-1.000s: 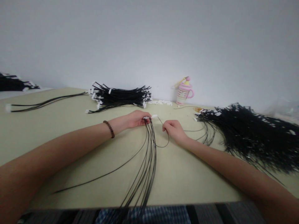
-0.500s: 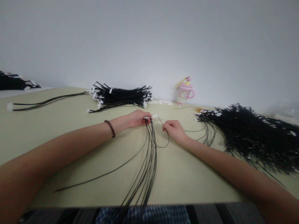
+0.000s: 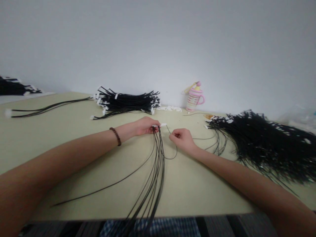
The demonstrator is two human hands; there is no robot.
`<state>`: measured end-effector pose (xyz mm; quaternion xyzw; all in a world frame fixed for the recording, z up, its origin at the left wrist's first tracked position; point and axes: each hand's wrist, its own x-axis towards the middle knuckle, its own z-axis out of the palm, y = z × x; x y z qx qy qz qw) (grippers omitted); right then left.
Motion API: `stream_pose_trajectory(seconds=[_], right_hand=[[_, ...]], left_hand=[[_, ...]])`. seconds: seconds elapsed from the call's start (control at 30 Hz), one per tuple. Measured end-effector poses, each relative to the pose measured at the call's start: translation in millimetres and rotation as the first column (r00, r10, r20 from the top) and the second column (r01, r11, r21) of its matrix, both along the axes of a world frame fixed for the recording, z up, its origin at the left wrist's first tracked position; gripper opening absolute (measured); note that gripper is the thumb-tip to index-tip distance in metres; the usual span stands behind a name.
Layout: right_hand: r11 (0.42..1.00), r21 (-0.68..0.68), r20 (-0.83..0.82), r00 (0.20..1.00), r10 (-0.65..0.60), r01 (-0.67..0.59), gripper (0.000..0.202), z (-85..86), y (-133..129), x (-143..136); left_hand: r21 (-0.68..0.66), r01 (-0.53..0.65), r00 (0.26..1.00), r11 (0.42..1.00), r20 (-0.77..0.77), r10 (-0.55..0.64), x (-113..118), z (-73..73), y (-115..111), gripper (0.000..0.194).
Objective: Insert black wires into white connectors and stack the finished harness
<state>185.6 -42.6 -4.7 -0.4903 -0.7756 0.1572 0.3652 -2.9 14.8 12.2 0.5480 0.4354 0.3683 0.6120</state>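
Observation:
My left hand (image 3: 146,126) is closed on white connectors (image 3: 156,125) near the middle of the table, with several black wires (image 3: 158,164) hanging from them over the front edge. One wire (image 3: 103,187) curves away to the left. A white connector (image 3: 163,124) sticks out to the right of my left fingertips. From it a thin black wire (image 3: 168,129) runs to my right hand (image 3: 181,139), whose thumb and fingers are pinched on it. Below, this wire loops back towards the bunch.
A bundle of black cables (image 3: 128,100) with white ends lies at the back. Loose white connectors (image 3: 170,108) and a pink cup (image 3: 194,98) stand near the wall. A large heap of black wires (image 3: 266,144) covers the right. More cables (image 3: 12,88) lie far left.
My right hand has shifted slightly left and its fingers are curled a little differently around the wire. The left hand keeps its hold; the whole view has moved slightly.

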Motion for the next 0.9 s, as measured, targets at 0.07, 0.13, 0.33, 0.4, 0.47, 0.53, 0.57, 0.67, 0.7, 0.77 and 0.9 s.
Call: stream_pose_trajectory(seconds=[0.07, 0.13, 0.33, 0.4, 0.47, 0.53, 0.57, 0.67, 0.7, 0.77, 0.9], right_hand=[[1.0, -0.005, 0.024, 1.0, -0.004, 0.004, 0.021, 0.1, 0, 0], [1.0, -0.015, 0.045, 0.999, -0.009, 0.01, 0.021, 0.2, 1, -1], [0.995, 0.096, 0.115, 0.993, 0.02, -0.031, 0.02, 1.5, 3, -1], [0.983, 0.175, 0.101, 0.994, 0.038, -0.055, 0.02, 1.0, 3, 0], [0.973, 0.219, 0.049, 0.996, 0.07, -0.079, 0.018, 0.0, 3, 0], [0.966, 0.233, 0.007, 0.994, 0.112, -0.11, 0.016, -1.1, 3, 1], [0.963, 0.239, -0.001, 0.991, 0.131, -0.127, 0.015, -1.4, 3, 1], [0.943, 0.275, 0.012, 0.982, 0.191, -0.187, 0.016, -1.7, 2, 2], [0.933, 0.296, 0.023, 0.978, 0.208, -0.206, 0.017, -1.7, 1, 2], [0.914, 0.333, 0.047, 0.972, 0.23, -0.232, 0.017, -1.7, 1, 3], [0.904, 0.358, 0.091, 0.973, 0.213, -0.232, 0.016, -2.3, 1, 3]], left_hand=[[0.008, 0.012, 1.0, 1.0, -0.01, -0.012, -1, -0.2, -1, 0.007], [0.014, 0.021, 1.0, 1.0, -0.02, -0.021, -1, -0.1, -1, 0.007], [0.082, 0.096, 0.994, 0.992, -0.069, -0.09, 4, 2.5, -9, 0.009], [0.11, 0.132, 0.987, 0.985, -0.11, -0.12, 5, 4.4, -13, 0.011], [0.13, 0.154, 0.979, 0.979, -0.157, -0.133, 6, 6.4, -17, 0.012], [0.14, 0.161, 0.974, 0.977, -0.182, -0.135, 6, 8.2, -19, 0.013], [0.14, 0.166, 0.973, 0.976, -0.186, -0.139, 6, 8.8, -20, 0.013], [0.145, 0.189, 0.969, 0.971, -0.185, -0.161, 5, 8.9, -19, 0.013], [0.145, 0.201, 0.967, 0.969, -0.187, -0.172, 5, 8.5, -19, 0.013], [0.141, 0.222, 0.96, 0.965, -0.203, -0.192, 4, 7.2, -17, 0.014], [0.148, 0.25, 0.946, 0.957, -0.249, -0.209, 3, 5.4, -16, 0.015]])
